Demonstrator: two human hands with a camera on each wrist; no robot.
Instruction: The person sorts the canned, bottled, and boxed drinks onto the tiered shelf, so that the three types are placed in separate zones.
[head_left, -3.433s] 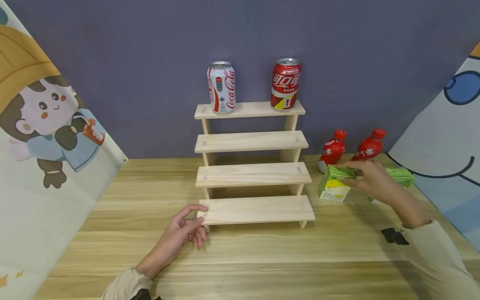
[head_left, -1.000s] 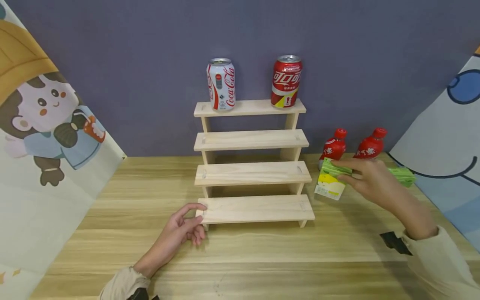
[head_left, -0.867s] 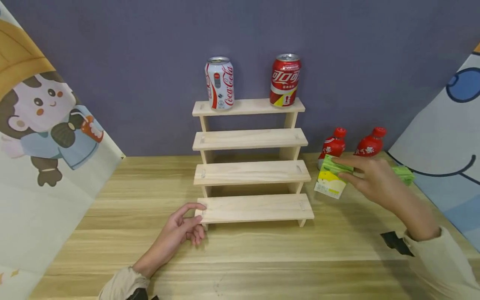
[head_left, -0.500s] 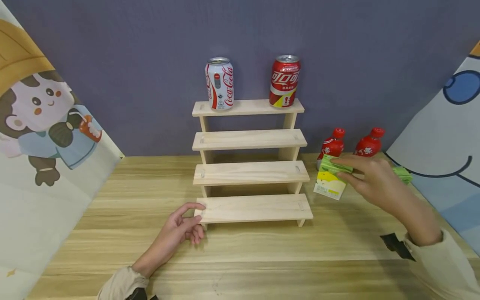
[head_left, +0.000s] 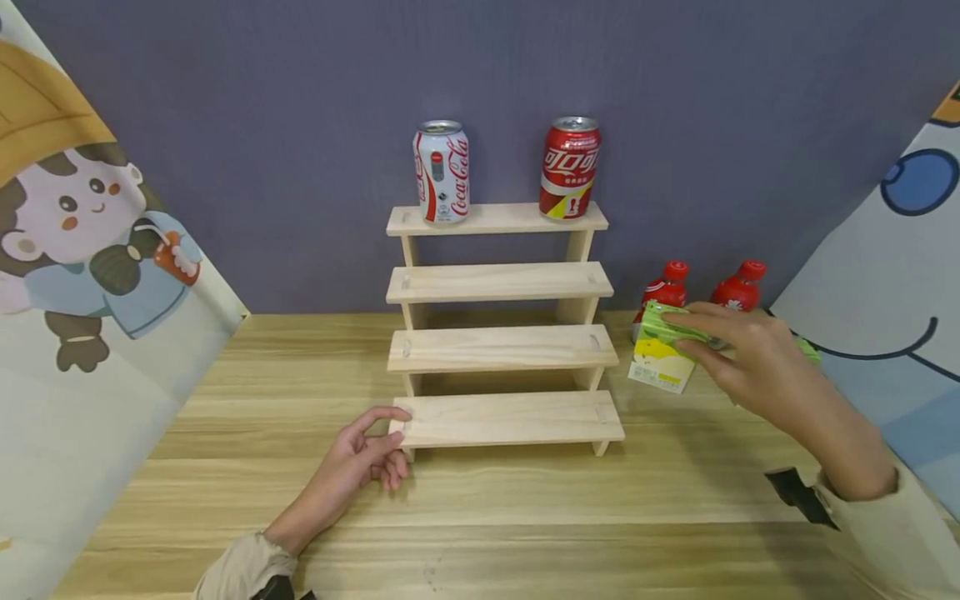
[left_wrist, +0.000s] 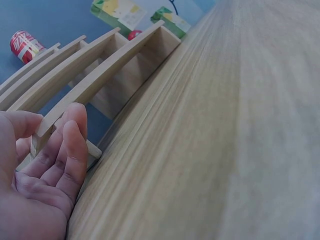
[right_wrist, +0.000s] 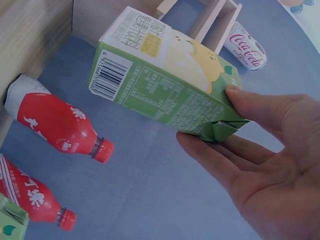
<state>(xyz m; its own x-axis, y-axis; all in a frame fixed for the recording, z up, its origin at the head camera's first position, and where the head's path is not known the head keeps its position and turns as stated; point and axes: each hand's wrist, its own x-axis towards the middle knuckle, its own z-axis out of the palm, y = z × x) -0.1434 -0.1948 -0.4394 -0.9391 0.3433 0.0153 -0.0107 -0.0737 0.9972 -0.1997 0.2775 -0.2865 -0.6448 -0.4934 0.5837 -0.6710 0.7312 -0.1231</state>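
My left hand (head_left: 360,454) pinches the left end of the lowest step of a wooden tiered stand (head_left: 502,417) between thumb and forefinger. The other fingers curl beneath that step, as the left wrist view shows. To the right of the stand, my right hand (head_left: 757,358) holds a green and yellow juice carton (head_left: 660,367) by its top. Thumb and fingers press on opposite sides of the carton, which is tilted and raised off the table in the left wrist view. Its barcode side and front face the right wrist camera.
A white cola can (head_left: 442,175) and a red cola can (head_left: 571,171) stand on the top step. Behind the held carton are two red-capped bottles (head_left: 663,290). A second green carton (left_wrist: 171,21) is mostly hidden by my right hand in the head view. A grey wall (head_left: 300,167) rises behind.
The juice carton has gone from standing on the table to being lifted and tilted in my right hand, a little closer to the stand. My left hand keeps its hold on the step.
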